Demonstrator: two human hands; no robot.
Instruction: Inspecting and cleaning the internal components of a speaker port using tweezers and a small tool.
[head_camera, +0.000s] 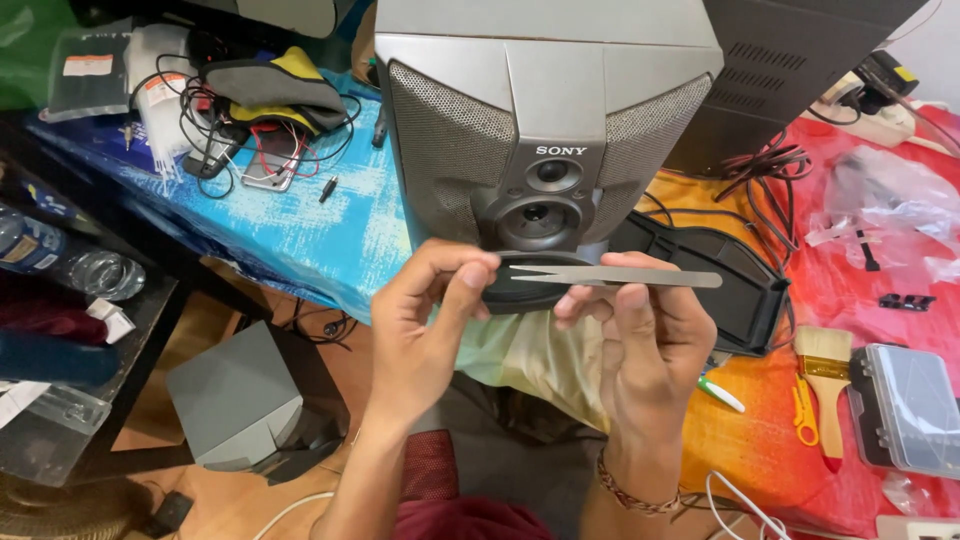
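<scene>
A grey speaker cabinet (545, 110) with mesh side grilles and two round drivers stands on the table in front of me. Both hands are raised just before its lower front. My right hand (650, 345) holds flat metal tweezers (620, 277) level, their tips pointing left. My left hand (430, 320) pinches near those tips, thumb and forefinger close together by a black curved part (520, 290) at the speaker's base. Whether something tiny sits between the left fingers is not visible.
A blue cloth (300, 230) with tangled wires (250, 130) lies at left. At right, on a red-orange cloth (800, 440), are a paintbrush (826, 375), a clear plastic box (910, 405), a black tray (740, 290) and a power strip (870, 100). A small grey speaker (240, 400) sits on the floor.
</scene>
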